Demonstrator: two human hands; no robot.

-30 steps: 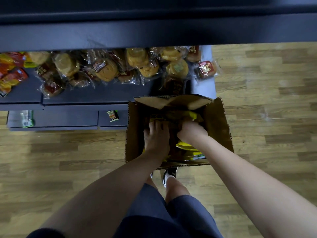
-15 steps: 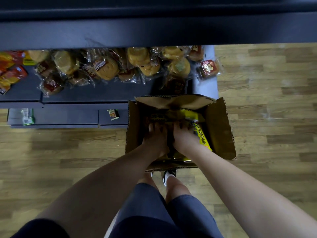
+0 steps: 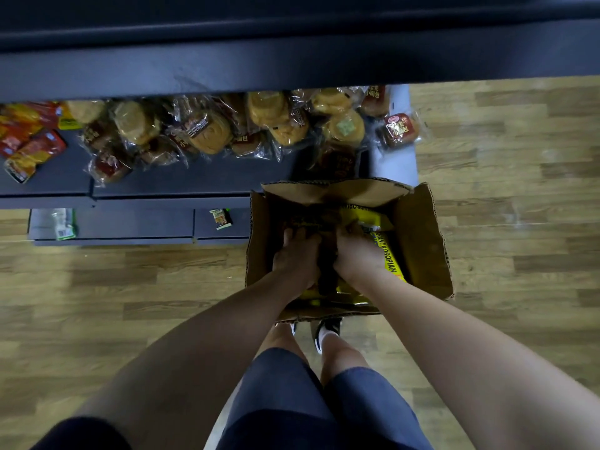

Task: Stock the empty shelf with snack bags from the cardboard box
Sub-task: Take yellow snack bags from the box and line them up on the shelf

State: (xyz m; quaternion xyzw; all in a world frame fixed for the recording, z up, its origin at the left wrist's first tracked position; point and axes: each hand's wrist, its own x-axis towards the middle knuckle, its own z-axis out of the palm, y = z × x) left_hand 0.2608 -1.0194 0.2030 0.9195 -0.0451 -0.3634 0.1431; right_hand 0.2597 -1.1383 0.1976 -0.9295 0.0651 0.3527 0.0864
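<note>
An open brown cardboard box [image 3: 422,241] stands on the wooden floor in front of my feet. Both hands reach down into it. My left hand [image 3: 297,254] and my right hand [image 3: 355,254] lie side by side, fingers curled into a pile of yellow snack bags [image 3: 386,251]. One yellow bag with black lettering runs along the right hand's outer edge. The fingertips are hidden among the bags. The dark low shelf [image 3: 194,180] lies just beyond the box.
Several clear-wrapped bread packets [image 3: 207,131] crowd the back of the low shelf, with red and yellow packets [image 3: 29,147] at its left end. A darker upper shelf edge [image 3: 292,60] overhangs. Two small packets [image 3: 220,218] lie on the base ledge. Wooden floor spreads left and right.
My right hand has shifted left beside my left hand and dug into the bags. A yellow bag with lettering has come up along the right hand's side.
</note>
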